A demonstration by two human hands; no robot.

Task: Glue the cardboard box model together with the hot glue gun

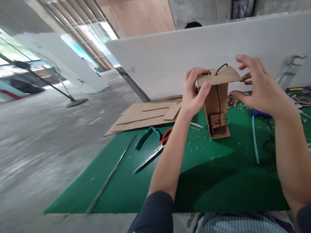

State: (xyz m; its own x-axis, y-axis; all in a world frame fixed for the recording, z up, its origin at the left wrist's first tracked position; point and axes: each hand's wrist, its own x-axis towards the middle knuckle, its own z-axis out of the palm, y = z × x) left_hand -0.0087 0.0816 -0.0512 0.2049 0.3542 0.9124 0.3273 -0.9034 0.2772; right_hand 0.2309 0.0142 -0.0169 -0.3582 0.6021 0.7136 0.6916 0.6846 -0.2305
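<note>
Cardboard stand (223, 103) stood upright on the green bench (136, 191), right of the scissors (154, 153) and pliers (143, 139). The left hand (191, 94) had its grip closed on the top's left edge; the right hand (263, 85) had its grip open, just beside the top's right corner, contact unclear. Flat cardboard sheets (136, 113) lay farther left, before a white panel (155, 64).

Left hand (193, 92) on a cardboard stand (224, 101), right hand (263, 84) beside its top, green tabletop (233, 191) beneath.
</note>
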